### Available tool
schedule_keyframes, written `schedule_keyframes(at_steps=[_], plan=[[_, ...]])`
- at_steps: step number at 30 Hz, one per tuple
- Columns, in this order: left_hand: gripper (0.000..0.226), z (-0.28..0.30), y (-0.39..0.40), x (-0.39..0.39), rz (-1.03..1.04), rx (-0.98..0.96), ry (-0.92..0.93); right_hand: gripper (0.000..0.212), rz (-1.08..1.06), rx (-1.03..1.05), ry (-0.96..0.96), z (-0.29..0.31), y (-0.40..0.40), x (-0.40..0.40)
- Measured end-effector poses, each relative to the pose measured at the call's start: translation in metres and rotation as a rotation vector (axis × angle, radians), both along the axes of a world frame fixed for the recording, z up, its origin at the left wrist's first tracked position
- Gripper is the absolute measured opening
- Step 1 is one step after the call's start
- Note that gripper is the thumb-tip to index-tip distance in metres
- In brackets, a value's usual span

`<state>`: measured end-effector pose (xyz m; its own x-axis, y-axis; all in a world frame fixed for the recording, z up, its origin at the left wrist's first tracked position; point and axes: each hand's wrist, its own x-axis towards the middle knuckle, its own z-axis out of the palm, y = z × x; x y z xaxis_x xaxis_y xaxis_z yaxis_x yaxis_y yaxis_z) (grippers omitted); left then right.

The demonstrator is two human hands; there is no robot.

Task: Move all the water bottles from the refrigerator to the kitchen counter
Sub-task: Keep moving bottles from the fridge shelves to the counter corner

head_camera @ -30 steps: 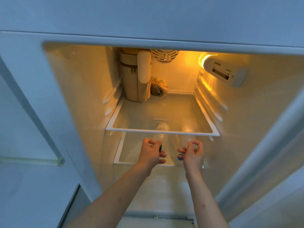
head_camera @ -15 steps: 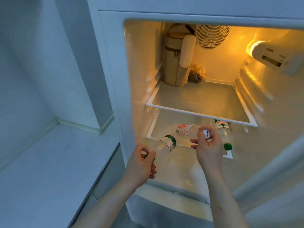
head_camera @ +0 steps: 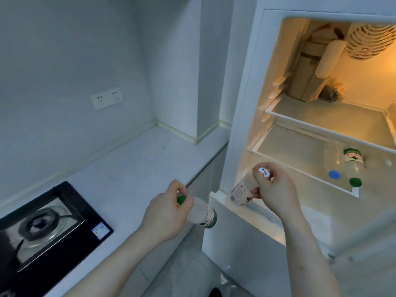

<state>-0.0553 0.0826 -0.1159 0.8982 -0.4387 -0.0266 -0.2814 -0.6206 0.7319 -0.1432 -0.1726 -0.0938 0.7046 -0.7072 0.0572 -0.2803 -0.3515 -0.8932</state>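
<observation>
My left hand [head_camera: 167,215] grips a green-capped water bottle [head_camera: 204,217] by its neck, just outside the refrigerator's [head_camera: 240,86] lower left corner, beside the edge of the white kitchen counter [head_camera: 132,168]. My right hand [head_camera: 276,189] holds a white-capped bottle with a red label [head_camera: 241,192] by its neck, over the fridge's front sill. Two more bottles lie on the lower glass shelf [head_camera: 289,144]: one with a blue cap [head_camera: 334,168] and one with a green cap and green label [head_camera: 352,166].
A black gas hob [head_camera: 49,224] is set into the counter at the left. A double wall socket [head_camera: 106,98] sits above the counter. On the fridge's upper shelf stand a tan bag [head_camera: 308,67] and a small wrapped item [head_camera: 331,92].
Both hands have drawn their bottles out of the lower shelf toward the left. The view has swung left, showing the counter and hob.
</observation>
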Motion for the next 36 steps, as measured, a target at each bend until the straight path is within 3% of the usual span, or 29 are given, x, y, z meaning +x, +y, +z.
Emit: schedule_keyframes(at_steps=[12,27,36], plan=[[0.020,-0.002,0.226,-0.105,0.324,0.206,-0.096,0.017,0.693,-0.017,0.198,0.002,0.228,-0.007],[0.021,0.002,0.444,-0.214,0.998,0.227,-0.060,0.013,1.514,-0.247,0.222,0.013,0.507,0.019],[0.012,-0.002,0.571,-0.273,1.275,0.325,0.053,0.009,1.851,-0.286,0.173,-0.003,0.688,0.015]])
